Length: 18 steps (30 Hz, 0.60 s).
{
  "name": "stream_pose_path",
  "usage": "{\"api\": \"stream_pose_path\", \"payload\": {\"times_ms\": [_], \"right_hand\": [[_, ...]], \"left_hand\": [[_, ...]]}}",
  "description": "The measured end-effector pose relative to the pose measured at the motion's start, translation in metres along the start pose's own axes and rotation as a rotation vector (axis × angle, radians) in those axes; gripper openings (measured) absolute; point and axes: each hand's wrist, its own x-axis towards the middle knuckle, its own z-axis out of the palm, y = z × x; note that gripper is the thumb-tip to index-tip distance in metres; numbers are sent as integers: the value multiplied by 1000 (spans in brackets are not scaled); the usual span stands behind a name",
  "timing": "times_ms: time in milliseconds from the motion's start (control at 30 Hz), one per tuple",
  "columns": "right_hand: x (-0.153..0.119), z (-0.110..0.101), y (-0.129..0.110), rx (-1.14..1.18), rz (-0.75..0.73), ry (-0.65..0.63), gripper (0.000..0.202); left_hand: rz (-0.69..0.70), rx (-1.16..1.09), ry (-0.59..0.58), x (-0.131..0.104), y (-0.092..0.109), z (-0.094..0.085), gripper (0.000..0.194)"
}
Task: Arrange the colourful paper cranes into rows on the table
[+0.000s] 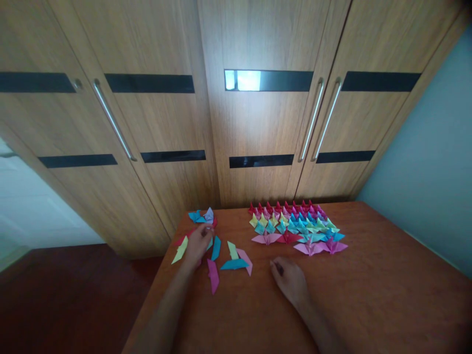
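Note:
My left hand (199, 243) reaches over the left part of the table, its fingertips pinched together beside a blue folded paper crane (196, 216) and a lilac paper crane (209, 215). Whatever lies between those fingertips is too small or hidden to make out. Around this hand are flat folded paper pieces: a yellow one (180, 250), a blue one (216, 248) and a magenta one (213, 276). My right hand (291, 282) rests on the tabletop with fingers curled in and nothing visible in them. Near it lies a long blue folded piece (235, 264).
Rows of paper cranes with spread wings, such as a pink crane (266, 238), stand at the back right of the brown table (350, 305). Behind the table rises a wooden wardrobe (258, 123) with metal handles. A pale blue wall (427, 147) is on the right.

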Motion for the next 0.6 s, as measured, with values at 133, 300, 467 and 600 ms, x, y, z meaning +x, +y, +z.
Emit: {"api": "stream_pose_path", "payload": {"times_ms": [133, 300, 467, 600], "right_hand": [[0, 0, 4, 66, -3, 0, 27], [2, 3, 8, 92, 6, 12, 29], [4, 4, 9, 104, 14, 11, 30], [4, 1, 6, 111, 21, 23, 30]], "left_hand": [[-18, 170, 48, 42, -2, -13, 29], [-14, 326, 55, 70, -3, -6, 25], [43, 400, 37, 71, -3, 1, 25], [126, 407, 33, 61, 5, 4, 25]]}}
